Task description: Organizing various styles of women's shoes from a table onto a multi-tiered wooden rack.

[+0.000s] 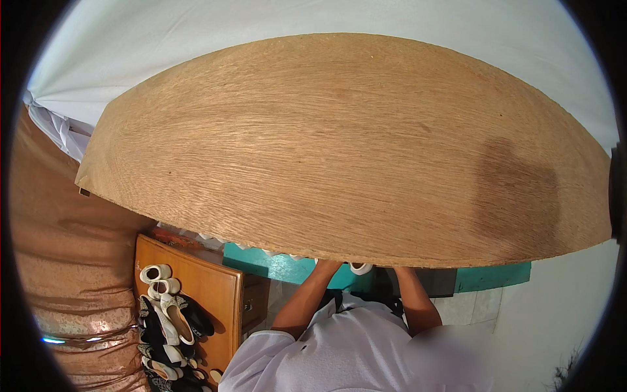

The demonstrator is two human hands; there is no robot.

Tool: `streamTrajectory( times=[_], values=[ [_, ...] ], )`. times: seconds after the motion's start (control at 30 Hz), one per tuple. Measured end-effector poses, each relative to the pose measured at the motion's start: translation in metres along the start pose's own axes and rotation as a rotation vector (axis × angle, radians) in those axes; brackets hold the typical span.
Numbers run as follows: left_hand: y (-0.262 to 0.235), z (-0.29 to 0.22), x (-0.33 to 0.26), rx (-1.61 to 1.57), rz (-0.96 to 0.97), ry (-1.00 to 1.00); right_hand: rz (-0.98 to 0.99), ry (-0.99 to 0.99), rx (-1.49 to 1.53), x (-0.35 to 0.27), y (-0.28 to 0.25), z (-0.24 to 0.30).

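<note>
- Tan wood board (326, 150) spans most of our view, w/ its near edge cutting across both arms at about the wrist.
- L forearm (304, 304) angles up and to the R; R forearm (418, 304) angles up and to the L. Both run in under that edge.
- L hand: out of sight beneath the board. We can't tell how far open, nor what, if anything, it has hold of.
- R hand: same, hidden; finger spread and grip unknown to us.
- White shoe (362, 268): one rounded end pokes out at the board edge, b/w the two wrists, dark opening partly visible.
- Key relation: shoe lies to the R of L wrist, to the L of R wrist. By eye L is nearer, small gap; R sits wider off. We see no contact w/ either wrist; past the edge we can't say.
- Long axis: unclear, bulk of shoe covered. We'd guess it runs fwd, away from the body (unconfirmed).
- Green tabletop (284, 268) shows below the board; row of white rounded ends (269, 252) along the edge, L of L wrist, prob. more shoes.
- Far L: black & white shoes (177, 320) on orange-brown cabinet (222, 294), well apart from both arms.
</note>
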State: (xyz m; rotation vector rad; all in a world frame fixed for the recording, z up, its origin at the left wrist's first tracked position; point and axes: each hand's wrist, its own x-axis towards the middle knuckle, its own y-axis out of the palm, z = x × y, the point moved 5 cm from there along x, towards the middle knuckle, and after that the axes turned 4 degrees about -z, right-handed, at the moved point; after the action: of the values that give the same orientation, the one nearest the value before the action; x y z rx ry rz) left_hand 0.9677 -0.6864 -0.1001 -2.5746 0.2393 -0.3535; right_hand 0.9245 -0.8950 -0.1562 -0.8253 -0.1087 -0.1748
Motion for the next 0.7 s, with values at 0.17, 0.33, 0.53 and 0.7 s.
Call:
streamTrajectory(
  times=[0.17, 0.33, 0.53, 0.7],
  values=[
    [-0.002, 0.001, 0.000, -0.037, -0.103, 0.015, -0.018, -0.031, -0.033, -0.002, 0.009, 0.001],
    [0.004, 0.011, -0.003, -0.174, -0.095, -0.063, -0.035, -0.058, -0.067, -0.005, 0.012, -0.009],
    [0.009, 0.021, -0.003, -0.381, -0.089, -0.185, -0.044, -0.095, -0.106, -0.003, 0.017, -0.015],
    [0.011, 0.021, -0.001, -0.563, -0.099, -0.277, -0.053, -0.141, -0.144, 0.015, 0.015, -0.016]
  ],
)
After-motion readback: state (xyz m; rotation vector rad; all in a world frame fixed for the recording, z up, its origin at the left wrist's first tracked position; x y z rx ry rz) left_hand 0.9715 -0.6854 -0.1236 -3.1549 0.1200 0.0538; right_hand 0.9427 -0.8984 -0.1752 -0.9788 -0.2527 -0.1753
